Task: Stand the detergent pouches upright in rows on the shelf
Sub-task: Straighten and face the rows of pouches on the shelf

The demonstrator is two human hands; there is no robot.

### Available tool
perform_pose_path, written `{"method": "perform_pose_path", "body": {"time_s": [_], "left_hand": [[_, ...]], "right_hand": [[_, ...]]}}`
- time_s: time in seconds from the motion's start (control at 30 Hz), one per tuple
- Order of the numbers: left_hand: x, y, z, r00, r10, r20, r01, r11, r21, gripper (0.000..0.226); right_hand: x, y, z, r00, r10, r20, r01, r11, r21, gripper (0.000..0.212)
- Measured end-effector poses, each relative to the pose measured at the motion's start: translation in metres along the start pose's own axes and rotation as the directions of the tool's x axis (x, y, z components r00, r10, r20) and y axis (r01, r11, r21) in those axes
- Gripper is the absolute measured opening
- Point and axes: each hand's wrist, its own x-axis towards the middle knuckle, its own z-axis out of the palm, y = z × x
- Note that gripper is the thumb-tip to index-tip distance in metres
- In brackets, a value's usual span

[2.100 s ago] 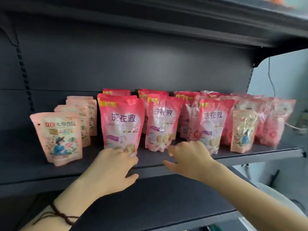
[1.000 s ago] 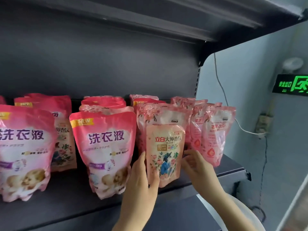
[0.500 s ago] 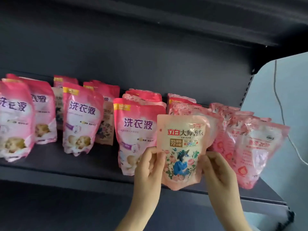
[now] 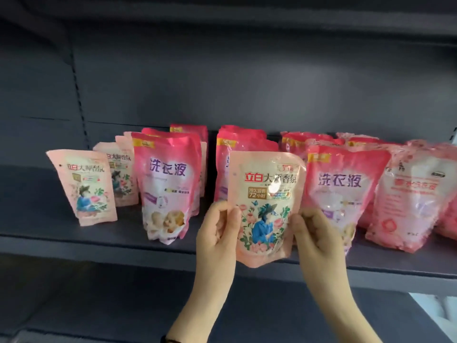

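1. The pale pouch (image 4: 265, 206) is pinched by its side edges in the grip of the left hand (image 4: 217, 233) and right hand (image 4: 314, 233), and is held off the shelf (image 4: 74, 243), before its front edge.
2. It has been carried leftward from the right end. It is judged to be bound for the matching pale row (image 4: 86, 186) at the far left.

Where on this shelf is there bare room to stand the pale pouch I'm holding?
Bare shelf lies left of the leftmost pale pouch, and along the front edge before it. From the pink pouches rightward, it is crowded.

Left hand (image 4: 215, 233), right hand (image 4: 314, 237) raised, pinching pouch (image 4: 268, 194) edges.
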Motion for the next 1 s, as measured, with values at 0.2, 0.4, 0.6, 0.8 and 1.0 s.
{"method": "perform_pose_path", "body": {"time_s": [0.2, 0.4, 0.6, 0.8, 1.0], "left_hand": [[0.029, 0.009, -0.102, 0.998, -0.030, 0.061, 0.029, 1.000, 0.010, 0.009], [0.038, 0.018, -0.174, 0.999, -0.024, 0.023, 0.022, 0.999, 0.049, 0.008], [0.055, 0.020, -0.237, 0.993, -0.095, -0.076, 0.098, 0.995, 0.032, 0.015], [0.088, 0.014, -0.285, 0.982, -0.115, -0.148, 0.120, 0.992, 0.025, 0.016], [0.114, -0.011, -0.308, 0.980, -0.152, -0.132, 0.155, 0.988, 0.011, 0.019]], "right_hand": [[-0.023, -0.027, 0.098, 0.998, 0.055, -0.038, -0.054, 0.998, 0.035, 0.020], [-0.037, -0.046, 0.165, 0.998, 0.057, 0.011, -0.058, 0.998, 0.022, 0.015], [-0.042, -0.055, 0.231, 0.990, 0.056, 0.128, -0.062, 0.997, 0.047, 0.020], [-0.033, -0.055, 0.300, 0.986, -0.012, 0.166, 0.009, 1.000, 0.016, 0.022], [-0.022, -0.039, 0.336, 0.983, 0.056, 0.177, -0.053, 0.998, -0.024, 0.010]]}}
